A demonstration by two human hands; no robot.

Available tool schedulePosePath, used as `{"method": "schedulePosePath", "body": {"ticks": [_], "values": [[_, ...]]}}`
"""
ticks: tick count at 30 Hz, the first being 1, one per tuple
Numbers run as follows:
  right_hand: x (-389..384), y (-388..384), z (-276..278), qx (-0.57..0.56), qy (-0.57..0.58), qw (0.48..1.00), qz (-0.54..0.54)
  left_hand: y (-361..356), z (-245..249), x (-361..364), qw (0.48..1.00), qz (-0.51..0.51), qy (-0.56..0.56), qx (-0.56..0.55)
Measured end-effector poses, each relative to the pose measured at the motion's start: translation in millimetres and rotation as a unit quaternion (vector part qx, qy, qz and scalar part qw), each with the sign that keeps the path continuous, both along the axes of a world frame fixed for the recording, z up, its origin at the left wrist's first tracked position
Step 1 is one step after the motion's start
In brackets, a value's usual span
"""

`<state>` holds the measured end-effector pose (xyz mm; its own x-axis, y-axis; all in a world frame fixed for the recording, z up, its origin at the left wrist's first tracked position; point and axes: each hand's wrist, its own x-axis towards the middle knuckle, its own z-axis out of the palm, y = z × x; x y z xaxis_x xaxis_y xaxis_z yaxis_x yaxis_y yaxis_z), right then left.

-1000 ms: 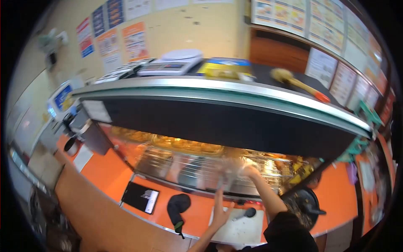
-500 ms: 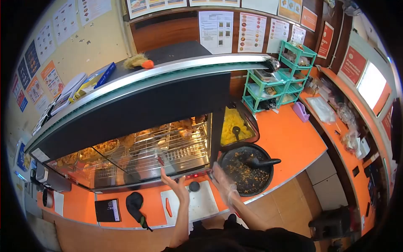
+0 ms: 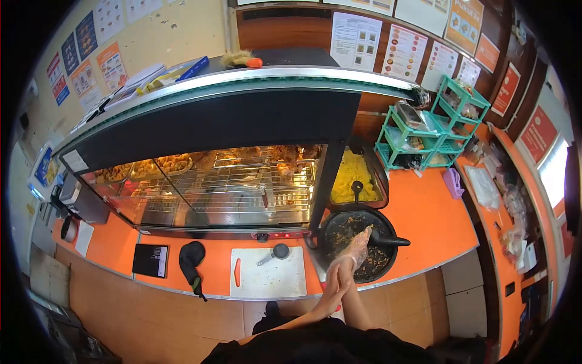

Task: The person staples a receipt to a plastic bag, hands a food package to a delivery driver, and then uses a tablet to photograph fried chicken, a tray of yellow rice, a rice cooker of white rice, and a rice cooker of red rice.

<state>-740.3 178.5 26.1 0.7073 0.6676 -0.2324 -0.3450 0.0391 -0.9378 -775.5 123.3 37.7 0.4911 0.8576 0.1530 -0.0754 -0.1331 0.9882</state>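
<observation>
My right hand [image 3: 359, 247], in a clear plastic glove, reaches over the left part of the black stone mortar [image 3: 381, 267], fingers stretched out. My left hand [image 3: 341, 276] is bare, its fingers pressed together at the right wrist, on the glove's cuff. A black pestle [image 3: 391, 241] rests in the mortar among brown crumbs. Left of the hands, a white cutting board [image 3: 273, 280] with a red-edged handle slot bears a small dark round cup with a handle [image 3: 280, 251]. Behind the mortar is a tray of yellow food [image 3: 351, 173] with a black spoon in it.
A heated glass display case [image 3: 236, 115] with fried food on racks stands behind the orange counter [image 3: 430, 212]. A tablet [image 3: 150, 260] and a black cloth-like item [image 3: 192, 259] lie left of the board. Green shelves [image 3: 418, 142] and a purple tape dispenser [image 3: 453, 182] are at right.
My left hand has moved right and come onto the right wrist. My gloved right hand is now over the mortar. The view has shifted, so the display case shows differently.
</observation>
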Motion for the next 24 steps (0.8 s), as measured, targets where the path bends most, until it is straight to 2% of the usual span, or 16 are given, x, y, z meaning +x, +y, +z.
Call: {"method": "schedulePosePath", "body": {"ticks": [1, 3, 5, 7, 8, 9, 10, 13, 15, 16, 17, 20, 22, 24], "values": [[-3.7, -0.5, 2.0, 0.009, 0.005, 1.000, 0.015, 9.7, -14.0, 4.8, 1.000, 0.003, -0.003, 0.001], [-14.9, -2.6, 4.3, 0.026, 0.019, 0.999, 0.042, 35.5, -56.2, 14.3, 0.985, -0.063, -0.019, -0.157], [-26.6, -4.2, 5.1, 0.044, 0.033, 0.996, 0.064, 85.0, -57.0, 6.1, 0.930, -0.118, -0.096, -0.334], [-38.2, -5.0, 3.3, 0.062, 0.046, 0.994, 0.080, 123.9, -61.4, -17.9, 0.926, -0.082, -0.073, -0.362], [-48.3, -4.2, 0.2, 0.131, 0.083, 0.982, 0.108, 133.1, -32.4, -37.8, 0.970, -0.113, -0.008, -0.214], [-45.9, 0.4, 3.9, 0.134, 0.080, 0.982, 0.104, 120.8, -5.6, -40.0, 0.972, 0.000, -0.091, -0.217], [-43.7, 4.9, 9.9, 0.131, 0.078, 0.975, 0.159, 110.3, 25.7, -50.6, 0.978, 0.056, -0.109, -0.169], [-44.1, 15.7, 31.7, 0.123, 0.070, 0.938, 0.316, 92.5, 32.9, -91.3, 0.996, 0.061, -0.070, 0.017], [-47.5, 16.5, 49.8, 0.102, 0.061, 0.932, 0.342, 68.9, 53.4, -110.0, 0.981, 0.171, -0.061, 0.072], [-49.2, 15.7, 53.6, 0.074, 0.059, 0.923, 0.373, 65.3, 61.5, -125.0, 0.979, 0.187, -0.040, 0.072], [-48.0, 14.5, 50.8, 0.086, 0.063, 0.910, 0.401, 69.2, 52.3, -136.7, 0.968, 0.229, -0.011, 0.100], [-40.8, 24.2, 45.6, 0.022, 0.026, 0.921, 0.389, 118.7, 38.9, -143.5, 0.960, 0.273, -0.029, 0.052], [-29.3, 32.7, 49.2, 0.025, 0.012, 0.932, 0.362, 161.8, 39.0, -125.9, 0.960, 0.257, -0.023, 0.110], [-17.7, 43.6, 58.7, 0.043, -0.039, 0.963, 0.264, 190.5, 46.5, -95.5, 0.959, 0.239, -0.003, 0.150]]}}
